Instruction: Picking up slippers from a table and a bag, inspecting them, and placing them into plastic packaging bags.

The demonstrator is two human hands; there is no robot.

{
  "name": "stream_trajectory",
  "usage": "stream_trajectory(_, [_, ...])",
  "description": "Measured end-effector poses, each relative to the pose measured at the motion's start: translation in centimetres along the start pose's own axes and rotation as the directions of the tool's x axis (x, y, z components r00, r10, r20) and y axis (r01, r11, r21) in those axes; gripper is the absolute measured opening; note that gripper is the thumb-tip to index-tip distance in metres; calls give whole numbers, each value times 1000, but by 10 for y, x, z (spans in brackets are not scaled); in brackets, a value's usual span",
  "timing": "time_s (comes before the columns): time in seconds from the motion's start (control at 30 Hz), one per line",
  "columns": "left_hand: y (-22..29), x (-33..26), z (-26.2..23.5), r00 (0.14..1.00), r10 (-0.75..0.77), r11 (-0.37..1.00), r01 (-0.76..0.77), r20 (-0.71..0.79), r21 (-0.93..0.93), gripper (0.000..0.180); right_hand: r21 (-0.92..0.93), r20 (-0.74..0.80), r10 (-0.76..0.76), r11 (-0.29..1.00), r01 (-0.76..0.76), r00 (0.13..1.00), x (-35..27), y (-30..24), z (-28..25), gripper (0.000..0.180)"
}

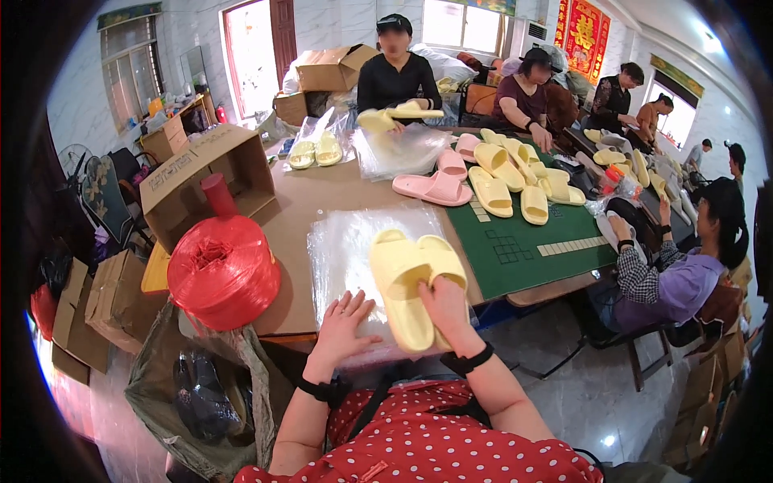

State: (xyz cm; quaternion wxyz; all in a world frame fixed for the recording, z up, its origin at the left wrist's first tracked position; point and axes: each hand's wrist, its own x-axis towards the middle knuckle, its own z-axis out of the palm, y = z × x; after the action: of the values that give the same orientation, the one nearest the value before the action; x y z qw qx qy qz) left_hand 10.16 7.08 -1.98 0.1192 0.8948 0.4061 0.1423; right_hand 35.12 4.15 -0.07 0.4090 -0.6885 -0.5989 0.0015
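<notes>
A pair of pale yellow slippers (pixel 400 278) is in my right hand (pixel 445 307), its fingers closed round the edges where the two lie side by side. They are held above the near table edge, toes away from me. My left hand (pixel 348 324) lies flat with fingers spread on a stack of clear plastic bags (pixel 342 253). The slippers cover the right part of that stack. Beyond it, pink slippers (pixel 433 189) and a heap of yellow slippers (pixel 493 191) lie on the table.
A big roll of red plastic twine (pixel 224 274) and an open cardboard box (pixel 205 173) stand left. Further off are bagged yellow slippers (pixel 316 150) and more clear bags (pixel 398 153). A green mat (pixel 515 253) covers the right side. An open sack (pixel 205 394) stands below left. Co-workers sit around.
</notes>
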Motion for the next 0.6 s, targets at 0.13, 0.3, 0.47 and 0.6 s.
stream_trajectory(0.13, [11,8,4,998,-60,996,62,-37,62,80,80,-61,100,992,-95,993,-11,12,-49,39])
stream_trajectory(0.3, [12,20,18,978,-12,996,29,-207,81,74,244,-95,272,939,-243,958,-30,30,-83,35])
stream_trajectory(0.47, [13,19,20,981,117,991,-126,-157,-50,71,300,-168,242,936,-185,955,-47,35,-99,31])
stream_trajectory(0.6, [26,9,6,989,132,988,-137,-73,-69,65,249,-189,246,948,-196,951,-50,42,-101,31])
